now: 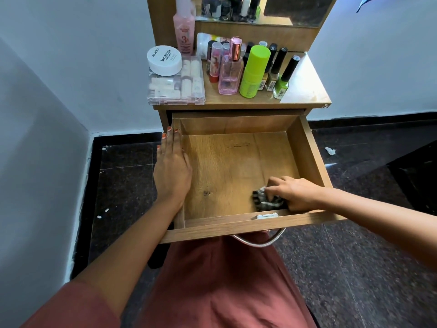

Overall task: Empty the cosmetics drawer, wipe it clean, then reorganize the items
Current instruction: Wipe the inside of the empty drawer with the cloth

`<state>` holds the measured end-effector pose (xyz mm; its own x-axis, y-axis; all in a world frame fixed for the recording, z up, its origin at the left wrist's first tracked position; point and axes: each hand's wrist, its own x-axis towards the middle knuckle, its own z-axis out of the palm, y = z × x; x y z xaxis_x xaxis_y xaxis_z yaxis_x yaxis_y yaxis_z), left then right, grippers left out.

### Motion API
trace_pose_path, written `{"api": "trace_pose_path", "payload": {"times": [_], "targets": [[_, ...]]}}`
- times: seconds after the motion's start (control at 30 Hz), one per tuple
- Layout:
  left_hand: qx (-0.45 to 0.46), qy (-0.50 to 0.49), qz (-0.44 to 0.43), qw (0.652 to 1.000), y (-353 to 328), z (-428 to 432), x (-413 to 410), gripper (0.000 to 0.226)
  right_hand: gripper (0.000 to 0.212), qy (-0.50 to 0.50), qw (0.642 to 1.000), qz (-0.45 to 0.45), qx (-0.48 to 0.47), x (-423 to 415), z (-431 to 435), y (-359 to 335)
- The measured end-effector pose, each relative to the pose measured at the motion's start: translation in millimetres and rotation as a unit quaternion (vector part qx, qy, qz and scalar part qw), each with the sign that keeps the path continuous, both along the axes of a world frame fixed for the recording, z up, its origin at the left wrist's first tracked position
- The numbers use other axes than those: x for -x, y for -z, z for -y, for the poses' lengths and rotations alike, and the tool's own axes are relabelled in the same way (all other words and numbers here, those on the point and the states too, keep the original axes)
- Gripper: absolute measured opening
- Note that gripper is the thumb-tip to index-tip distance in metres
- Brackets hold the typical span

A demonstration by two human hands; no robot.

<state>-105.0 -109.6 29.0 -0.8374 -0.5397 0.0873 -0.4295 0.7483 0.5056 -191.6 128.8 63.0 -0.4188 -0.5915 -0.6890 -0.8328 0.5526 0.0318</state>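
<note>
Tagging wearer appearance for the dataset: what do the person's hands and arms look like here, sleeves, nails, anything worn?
Both forearms are bare. The left hand has orange-red painted nails; a rust-pink short sleeve shows at the upper left arm, matching the garment below. The right hand shows no clear nail colour from this angle. No rings, watch or bracelets visible on either arm.

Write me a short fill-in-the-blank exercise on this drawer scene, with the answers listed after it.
1. The right hand presses a striped cloth onto the floor of the ____.
2. The left hand rests on the drawer's ____ wall.
3. The cosmetics stand on the ____ above the open drawer.
4. The tall capped bottle among them is ____ in colour.

Answers: drawer; left; tabletop; green
</note>
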Motion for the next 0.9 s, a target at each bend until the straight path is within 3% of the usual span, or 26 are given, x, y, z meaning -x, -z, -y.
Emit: {"api": "trace_pose_path", "payload": {"times": [0.1, 0.4, 0.53, 0.73, 0.9], "targets": [[-0.003, -0.001, -0.003, 1.0, -1, 0, -1, 0.047, 0.05, 0.011, 0.999, -0.028, -0.036, 7, -13, 0], [-0.012, -0.004, -0.006, 1.0, -2, -3, 1, 0.046, 0.043, -0.046, 0.994, -0.096, -0.019, 17, -7, -1], [-0.009, -0.005, -0.001, 1.0, -2, -2, 1, 0.047, 0.051, -0.071, 0.987, -0.142, -0.016, 37, 8, -6], [0.0, -0.005, 0.005, 1.0, -4, 2, 0, 0.047, 0.034, -0.133, 0.962, -0.239, 0.013, 77, 38, -22], [-0.001, -0.004, 0.0, 1.0, -3, 2, 0, 0.047, 0.03, -0.213, 0.944, -0.244, -0.068, 85, 19, -21]]}}
